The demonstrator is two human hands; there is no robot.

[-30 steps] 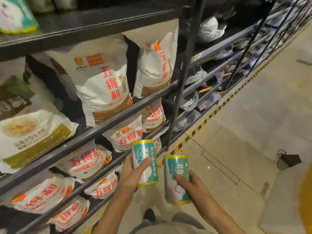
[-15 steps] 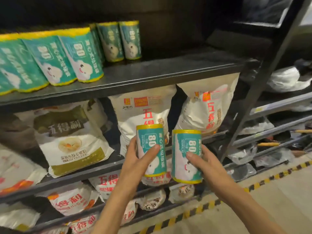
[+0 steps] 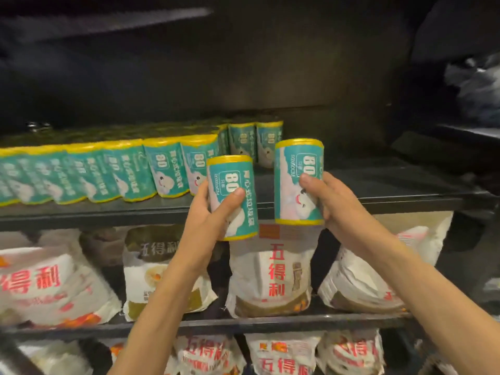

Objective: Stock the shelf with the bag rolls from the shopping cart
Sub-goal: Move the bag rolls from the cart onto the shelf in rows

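My left hand (image 3: 209, 216) grips a teal bag roll (image 3: 230, 182) with yellow ends, held upright in front of the dark shelf's (image 3: 365, 194) front edge. Another teal bag roll (image 3: 293, 171) sits upright in my right hand (image 3: 328, 203), a little higher and to the right, at the level of the shelf board. On that shelf a row of several identical rolls (image 3: 113, 171) runs from the left edge to the middle, with two more rolls (image 3: 255, 142) standing further back. The shopping cart is out of view.
The shelf board right of the stocked rolls is bare and dark. Below it, white flour bags (image 3: 270, 277) with red lettering fill two lower shelves (image 3: 243, 324). A plastic-wrapped bundle (image 3: 476, 85) shows at the far right. Another dark shelf (image 3: 108, 23) hangs overhead.
Both hands have raised their rolls from the flour-bag shelves up to the roll shelf's edge. My view has tilted up and closer to the shelf.
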